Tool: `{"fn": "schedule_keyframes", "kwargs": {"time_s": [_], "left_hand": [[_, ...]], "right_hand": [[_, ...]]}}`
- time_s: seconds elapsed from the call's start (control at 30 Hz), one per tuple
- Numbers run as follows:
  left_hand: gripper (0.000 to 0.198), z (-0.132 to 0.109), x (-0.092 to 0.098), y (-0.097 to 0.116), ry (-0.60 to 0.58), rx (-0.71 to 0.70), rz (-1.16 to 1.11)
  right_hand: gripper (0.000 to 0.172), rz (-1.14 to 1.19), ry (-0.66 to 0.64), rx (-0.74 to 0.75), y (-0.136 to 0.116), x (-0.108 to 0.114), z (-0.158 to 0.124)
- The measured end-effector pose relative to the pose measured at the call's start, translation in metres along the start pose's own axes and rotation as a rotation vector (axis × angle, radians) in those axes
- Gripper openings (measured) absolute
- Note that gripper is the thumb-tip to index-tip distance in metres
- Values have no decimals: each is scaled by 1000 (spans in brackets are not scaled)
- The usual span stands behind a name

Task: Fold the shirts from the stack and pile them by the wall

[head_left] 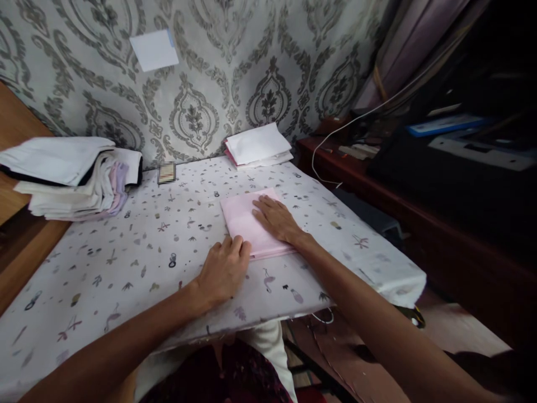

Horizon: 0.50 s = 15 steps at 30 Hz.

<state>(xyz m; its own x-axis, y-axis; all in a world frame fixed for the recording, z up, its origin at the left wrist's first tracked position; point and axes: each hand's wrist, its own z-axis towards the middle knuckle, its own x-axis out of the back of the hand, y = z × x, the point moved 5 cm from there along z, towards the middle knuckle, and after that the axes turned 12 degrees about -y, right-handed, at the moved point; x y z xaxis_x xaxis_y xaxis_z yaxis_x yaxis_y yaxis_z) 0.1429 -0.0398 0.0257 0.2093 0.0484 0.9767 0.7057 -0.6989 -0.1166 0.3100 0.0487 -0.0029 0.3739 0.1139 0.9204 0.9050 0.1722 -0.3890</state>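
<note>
A folded pink cloth (pixel 241 218) lies on the table covered by a white patterned sheet (pixel 126 263). My right hand (pixel 277 219) lies flat on top of the pink cloth, fingers stretched out and pressing down. My left hand (pixel 224 268) rests at the cloth's near left corner, its fingers curled down against the edge; whether they pinch the cloth is hidden.
A pile of folded white and pastel cloths (pixel 71 176) sits at the far left. A smaller folded stack (pixel 258 145) lies by the wall at the back. A small card (pixel 166 172) lies near the wall. Dark wooden furniture (pixel 419 224) with cables stands to the right.
</note>
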Motion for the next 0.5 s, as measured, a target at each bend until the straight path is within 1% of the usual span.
{"fn": "schedule_keyframes", "kwargs": {"time_s": [0.1, 0.17, 0.23, 0.27, 0.3, 0.33, 0.4, 0.43, 0.47, 0.5], "left_hand": [[30, -5, -5, 2, -69, -11, -64], [27, -8, -4, -3, -90, -19, -180], [19, -7, 2, -13, -69, -59, -399], [15, -4, 6, -21, -42, -72, -546], [12, -1, 10, -31, -6, -57, -709], [10, 4, 12, -44, 33, -2, -883], [17, 15, 10, -71, 95, 214, -1239], [21, 20, 7, -82, 107, 324, -1413], [24, 25, 3, -88, 99, 397, -1579], [26, 30, 0, -91, 72, 426, -1726]], "right_hand": [[56, -17, -9, -7, 0, 0, 0], [57, -32, -28, -11, 0, -2, 1], [59, -36, -38, -14, 0, -2, 1], [59, -32, -38, -13, 1, -3, 1], [58, -23, -33, -10, 2, -3, 1], [57, -10, -24, -2, 4, -2, 2], [54, 32, 17, -4, 8, 0, 1], [53, 67, 47, -39, 12, 2, 1], [53, 105, 78, -96, 18, 5, 0], [54, 141, 106, -163, 24, 7, -1]]}}
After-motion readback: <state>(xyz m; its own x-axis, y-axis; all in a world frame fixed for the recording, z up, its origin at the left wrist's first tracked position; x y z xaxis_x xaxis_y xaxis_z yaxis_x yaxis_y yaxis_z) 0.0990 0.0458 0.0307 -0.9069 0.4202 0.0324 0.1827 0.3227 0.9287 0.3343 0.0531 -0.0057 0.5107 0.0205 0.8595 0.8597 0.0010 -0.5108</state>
